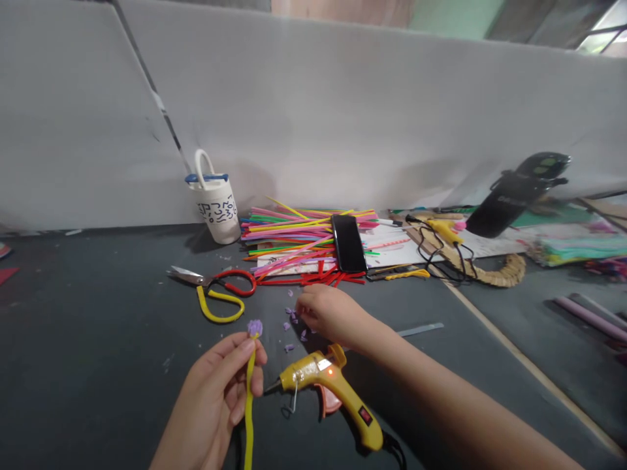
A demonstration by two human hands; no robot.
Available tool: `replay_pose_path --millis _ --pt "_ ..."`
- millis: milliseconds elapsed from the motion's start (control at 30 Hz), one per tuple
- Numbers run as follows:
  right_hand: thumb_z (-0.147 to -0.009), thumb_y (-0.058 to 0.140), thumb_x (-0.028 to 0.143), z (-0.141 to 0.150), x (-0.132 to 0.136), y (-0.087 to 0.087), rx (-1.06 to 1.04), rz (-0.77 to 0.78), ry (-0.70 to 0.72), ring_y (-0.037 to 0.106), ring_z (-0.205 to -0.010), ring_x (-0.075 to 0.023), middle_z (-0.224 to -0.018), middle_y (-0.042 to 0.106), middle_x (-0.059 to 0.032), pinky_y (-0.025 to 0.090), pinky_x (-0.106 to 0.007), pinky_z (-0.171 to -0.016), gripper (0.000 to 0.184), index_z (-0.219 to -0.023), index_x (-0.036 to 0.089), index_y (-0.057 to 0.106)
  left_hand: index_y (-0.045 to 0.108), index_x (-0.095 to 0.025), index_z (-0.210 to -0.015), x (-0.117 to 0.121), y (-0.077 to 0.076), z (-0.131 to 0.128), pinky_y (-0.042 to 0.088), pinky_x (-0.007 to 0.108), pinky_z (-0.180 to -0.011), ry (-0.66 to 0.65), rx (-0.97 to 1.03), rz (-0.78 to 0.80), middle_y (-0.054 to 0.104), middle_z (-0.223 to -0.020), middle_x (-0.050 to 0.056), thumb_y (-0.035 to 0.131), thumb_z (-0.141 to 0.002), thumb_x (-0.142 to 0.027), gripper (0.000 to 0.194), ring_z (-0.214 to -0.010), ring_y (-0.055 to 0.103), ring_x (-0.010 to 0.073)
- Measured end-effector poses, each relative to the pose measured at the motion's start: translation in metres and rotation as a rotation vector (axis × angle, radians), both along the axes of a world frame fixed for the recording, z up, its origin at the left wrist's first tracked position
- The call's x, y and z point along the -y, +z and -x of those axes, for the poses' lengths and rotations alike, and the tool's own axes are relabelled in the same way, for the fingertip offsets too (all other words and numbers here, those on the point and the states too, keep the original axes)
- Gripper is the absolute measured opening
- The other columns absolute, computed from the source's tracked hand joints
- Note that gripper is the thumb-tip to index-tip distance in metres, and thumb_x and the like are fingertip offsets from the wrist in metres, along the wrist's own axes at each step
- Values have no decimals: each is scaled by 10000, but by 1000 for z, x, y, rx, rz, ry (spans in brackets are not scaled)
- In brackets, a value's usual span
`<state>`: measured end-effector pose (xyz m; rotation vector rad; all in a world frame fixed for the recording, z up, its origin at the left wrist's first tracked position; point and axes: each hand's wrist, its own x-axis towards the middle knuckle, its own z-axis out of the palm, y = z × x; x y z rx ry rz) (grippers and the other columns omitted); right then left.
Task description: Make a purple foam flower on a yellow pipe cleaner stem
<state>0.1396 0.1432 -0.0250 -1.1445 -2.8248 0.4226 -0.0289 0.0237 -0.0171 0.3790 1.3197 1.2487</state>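
My left hand is closed on a yellow pipe cleaner stem topped with a small purple fuzzy bud, held upright near the front of the dark table. My right hand reaches over to several small purple bits scattered on the table, its fingers pinched together down among them. Whether it holds a bit I cannot make out. A yellow hot glue gun rests on its stand between my two hands, its light glowing orange.
Scissors with red and yellow handles lie behind my left hand. A pile of coloured pipe cleaners with a black phone on it sits at the back, beside a white cup. Cables, a second glue gun and a dark bottle lie at right.
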Motion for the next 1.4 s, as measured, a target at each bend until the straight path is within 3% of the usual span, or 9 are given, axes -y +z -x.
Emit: replay_pose_path --millis 167,367,467,600,733,933,1000,1167,1400 --pt "-890 519 185 5 5 -1 10 20 -36 605 -878 -200 -901 660 -89 453 -303 -757 152 -894 125 659 686 -150 -749 1 1 -1 294 92 -331 -19 7 -23 642 -652 7 726 -719 -281 141 -429 451 32" --pt "-916 553 311 20 6 -17 -92 153 -128 601 -979 -209 -1187 574 -85 510 -417 -825 285 -1163 169 555 685 -156 -734 -1 -2 0 274 95 -313 -34 30 -17 651 -651 2 737 -703 -278 136 -412 443 28" --pt "-891 582 267 21 7 -16 -260 283 -197 609 -924 -203 -1059 626 -82 501 -385 -802 195 -1028 133 617 695 -161 -742 -1 -5 1 309 105 -337 -1 47 -31 654 -657 2 756 -681 -276 144 -458 492 46" --pt "-846 548 231 16 16 3 -598 539 -309 586 -695 -141 -734 633 -15 458 -266 -650 127 -804 145 633 701 -142 -709 -2 -5 -2 365 119 -400 20 64 -71 650 -659 7 762 -676 -271 146 -493 498 50" --pt "-772 593 342 20 38 16 -888 807 -356 542 -637 -121 -670 573 19 427 -250 -627 175 -719 175 585 724 -126 -734 -1 -2 -9 394 128 -430 14 128 -68 653 -668 19 772 -663 -260 160 -521 517 61" --pt "-732 663 370 34 65 12 -1133 1095 -368 526 -601 -125 -613 546 31 401 -268 -625 199 -701 190 585 715 -134 -648 2 -2 -15 387 125 -424 -2 209 -94 608 -567 -9 782 -652 -252 136 -493 479 57" --pt "-731 676 347 36 67 12 -1159 1078 -372 510 -604 -121 -608 537 35 386 -264 -622 181 -695 186 599 709 -135 -626 3 -3 -14 367 122 -402 1 219 -87 604 -558 -12 791 -638 -249 142 -474 465 52" --pt "-756 634 280 35 65 11 -1083 797 -340 472 -677 -136 -651 502 30 368 -276 -654 122 -669 198 612 699 -143 -617 3 -2 -13 338 118 -386 21 211 -63 603 -536 -13 801 -613 -244 144 -455 452 49" --pt "-764 584 180 25 59 12 -1009 689 -238 510 -736 -146 -717 554 15 377 -296 -719 84 -697 191 633 659 -142 -615 2 2 -12 290 118 -370 44 191 -21 613 -540 -11 791 -576 -218 158 -415 420 30"
